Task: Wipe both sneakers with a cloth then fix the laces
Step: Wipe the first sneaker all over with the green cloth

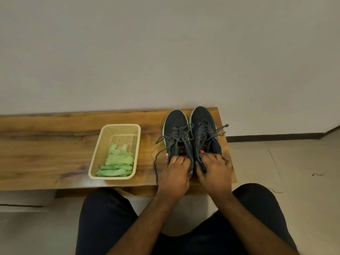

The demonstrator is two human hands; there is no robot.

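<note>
Left hand [174, 171] grips the heel of the left sneaker [176, 133]; right hand [214, 169] grips the right sneaker [205, 129], seemingly at its collar. Both stand touching on the tabletop [46, 144], laces [160, 150] loose. Green cloth [117, 162] lies in the basket [120, 127].

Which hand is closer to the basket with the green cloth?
Left. The left hand grips the near sneaker heel beside the basket; the right hand is farther away.
</note>
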